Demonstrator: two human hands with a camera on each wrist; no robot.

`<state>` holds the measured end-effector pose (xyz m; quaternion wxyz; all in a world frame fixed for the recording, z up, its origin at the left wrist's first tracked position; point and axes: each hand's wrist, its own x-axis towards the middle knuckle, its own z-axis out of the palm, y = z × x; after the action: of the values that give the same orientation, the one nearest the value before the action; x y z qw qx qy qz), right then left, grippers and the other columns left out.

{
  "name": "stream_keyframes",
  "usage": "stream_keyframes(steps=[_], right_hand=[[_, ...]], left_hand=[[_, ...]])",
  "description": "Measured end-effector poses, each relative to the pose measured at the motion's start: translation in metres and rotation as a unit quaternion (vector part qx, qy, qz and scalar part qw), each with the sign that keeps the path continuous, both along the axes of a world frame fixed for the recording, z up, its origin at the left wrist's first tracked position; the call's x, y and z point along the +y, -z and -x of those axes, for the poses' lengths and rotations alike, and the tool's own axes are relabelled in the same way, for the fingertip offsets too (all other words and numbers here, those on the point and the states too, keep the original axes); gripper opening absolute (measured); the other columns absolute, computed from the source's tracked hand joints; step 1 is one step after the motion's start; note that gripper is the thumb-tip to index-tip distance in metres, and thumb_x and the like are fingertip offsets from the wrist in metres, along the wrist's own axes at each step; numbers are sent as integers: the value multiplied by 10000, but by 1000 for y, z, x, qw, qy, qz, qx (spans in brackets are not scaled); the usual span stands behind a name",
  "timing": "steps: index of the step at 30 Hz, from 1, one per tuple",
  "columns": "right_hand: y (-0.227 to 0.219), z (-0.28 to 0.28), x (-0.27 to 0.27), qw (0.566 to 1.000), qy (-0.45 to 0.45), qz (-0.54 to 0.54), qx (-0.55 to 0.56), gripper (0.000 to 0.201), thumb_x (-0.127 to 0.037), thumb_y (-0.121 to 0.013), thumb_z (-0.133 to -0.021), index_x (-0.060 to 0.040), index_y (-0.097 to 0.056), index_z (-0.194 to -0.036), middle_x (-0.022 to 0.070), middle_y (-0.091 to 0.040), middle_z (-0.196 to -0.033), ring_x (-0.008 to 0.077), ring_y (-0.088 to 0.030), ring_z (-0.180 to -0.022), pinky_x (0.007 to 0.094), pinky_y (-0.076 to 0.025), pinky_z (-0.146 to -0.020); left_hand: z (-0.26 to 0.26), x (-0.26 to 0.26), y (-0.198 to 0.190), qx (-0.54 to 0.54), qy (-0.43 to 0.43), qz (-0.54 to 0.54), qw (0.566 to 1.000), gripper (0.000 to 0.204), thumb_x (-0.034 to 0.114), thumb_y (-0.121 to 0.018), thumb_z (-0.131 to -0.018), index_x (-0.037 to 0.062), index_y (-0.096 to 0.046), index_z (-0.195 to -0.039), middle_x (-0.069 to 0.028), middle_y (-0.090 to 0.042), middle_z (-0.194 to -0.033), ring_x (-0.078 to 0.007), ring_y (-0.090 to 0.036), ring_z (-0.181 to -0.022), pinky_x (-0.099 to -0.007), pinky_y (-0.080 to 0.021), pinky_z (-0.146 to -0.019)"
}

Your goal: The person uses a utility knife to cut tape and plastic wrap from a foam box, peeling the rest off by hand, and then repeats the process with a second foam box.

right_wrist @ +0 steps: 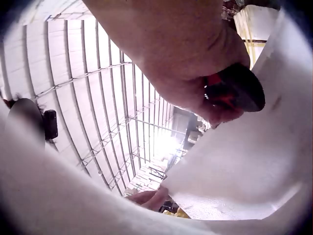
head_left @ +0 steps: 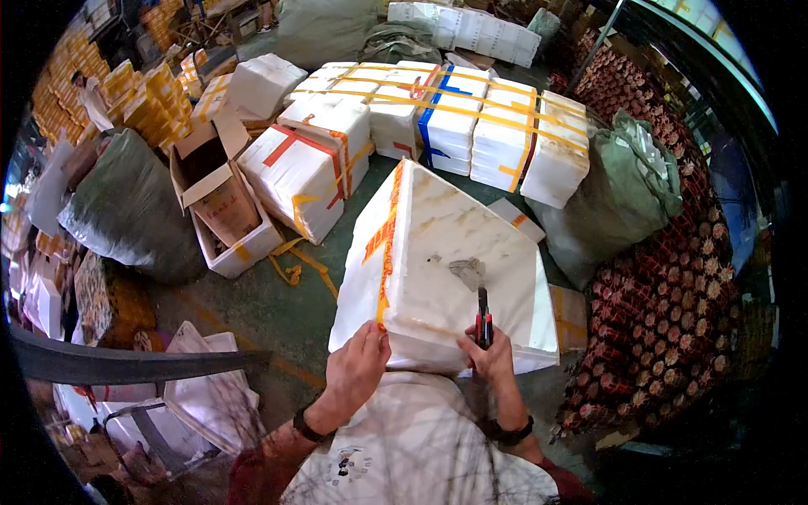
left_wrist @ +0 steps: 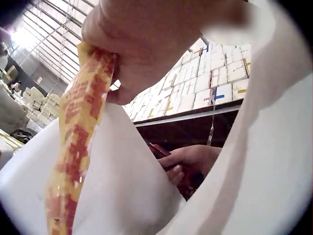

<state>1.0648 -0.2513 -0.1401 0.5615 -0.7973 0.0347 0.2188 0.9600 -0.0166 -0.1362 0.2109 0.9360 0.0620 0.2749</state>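
Observation:
A large white foam box (head_left: pixel 471 252) stands tilted in front of the person, with brown stains on its near face. Yellow-and-red printed tape (head_left: pixel 389 240) runs along its left edge. At the lower end of that strip, the left hand (head_left: pixel 358 362) pinches the tape; the left wrist view shows the tape (left_wrist: pixel 80 132) rising into the fingers. My right hand (head_left: pixel 495 358) grips a red-and-black utility knife (head_left: pixel 483 324), its tip pointing away over the stained face. In the right wrist view the knife's rounded dark end (right_wrist: pixel 242 90) sticks out of the fist.
Taped white foam boxes (head_left: pixel 505 126) stand in a row beyond. An open cardboard carton (head_left: pixel 223 194) is at the left, near a grey-green sack (head_left: pixel 126 210). Another sack (head_left: pixel 606 202) and stacked red bundles (head_left: pixel 665 320) lie at the right. Loose yellow tape (head_left: pixel 316 265) trails on the floor.

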Motion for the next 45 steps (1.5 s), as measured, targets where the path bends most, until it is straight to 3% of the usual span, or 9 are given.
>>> stream_keyframes(steps=[9, 21, 27, 29, 35, 39, 41, 43, 45], right_hand=[[3, 10, 1, 1000, -8, 24, 9, 265, -102, -759, -850, 9, -600, -1031, 45, -620, -757, 115, -575, -537, 275, -482, -489], [11, 13, 1, 1000, -11, 19, -1, 235, -131, -773, -849, -7, -614, -969, 23, -600, -723, 111, -569, -541, 275, -478, -493], [7, 6, -9, 996, -45, 65, -43, 222, -138, -772, -846, 0, -637, -957, 18, -599, -708, 101, -567, -561, 279, -482, -526], [5, 4, -17, 997, -57, 46, 0, 220, -134, -767, -846, 6, -648, -967, 25, -615, -718, 97, -575, -580, 286, -484, -548], [3, 1, -25, 985, -146, 45, -77, 208, -145, -747, -859, 5, -661, -974, 27, -647, -765, 111, -592, -691, 297, -505, -678], [20, 0, -31, 989, -108, 48, -85, 208, -134, -749, -853, 6, -663, -980, 38, -666, -805, 120, -605, -755, 298, -512, -723], [24, 1, -31, 989, -91, 79, -85, 210, -127, -752, -846, 5, -664, -984, 44, -677, -828, 118, -612, -768, 302, -515, -727], [17, 1, -29, 988, -109, 65, -87, 211, -126, -758, -841, 3, -664, -979, 48, -684, -827, 122, -622, -774, 304, -518, -733], [9, 3, -25, 988, -119, 63, -77, 210, -127, -760, -838, 1, -664, -974, 53, -688, -824, 126, -630, -776, 304, -520, -738]], left_hand=[[4, 6, 10, 28, 30, 15, 999, 201, 131, -639, -922, -24, -645, -1050, -131, -692, -1024, -277, -683, -669, -353, -571, -565], [12, 7, 18, 13, 11, 34, 999, 167, 49, -707, -822, -6, -672, -976, -138, -696, -940, -271, -695, -754, -337, -575, -650], [-2, 40, 30, -40, -74, 282, 956, 71, 79, -656, -890, 15, -626, -894, -77, -620, -739, -148, -597, -549, -289, -465, -483], [-17, 68, 44, -41, -144, 553, 819, 124, 145, -551, -971, 52, -609, -913, -31, -582, -709, -87, -465, -441, -251, -374, -423], [-59, 145, 87, -100, 46, 908, 404, 251, 272, -378, -1032, 111, -510, -892, 25, -379, -536, -68, -292, -384, -233, -237, -365], [-57, 127, 29, 3, 106, 837, 536, 239, 297, -408, -1021, 131, -474, -862, 30, -390, -591, -61, -253, -395, -233, -231, -360], [-53, 100, 35, 53, 19, 618, 784, 205, 252, -590, -984, 91, -546, -865, -21, -442, -552, -91, -370, -437, -252, -304, -427], [-34, 73, 25, 57, 132, 305, 942, 124, 174, -681, -925, 63, -628, -939, -80, -557, -609, -148, -483, -473, -301, -389, -466], [-20, 47, -9, 178, 107, 257, 944, 167, 163, -704, -901, 63, -662, -1029, -96, -640, -751, -206, -569, -529, -326, -455, -515]])
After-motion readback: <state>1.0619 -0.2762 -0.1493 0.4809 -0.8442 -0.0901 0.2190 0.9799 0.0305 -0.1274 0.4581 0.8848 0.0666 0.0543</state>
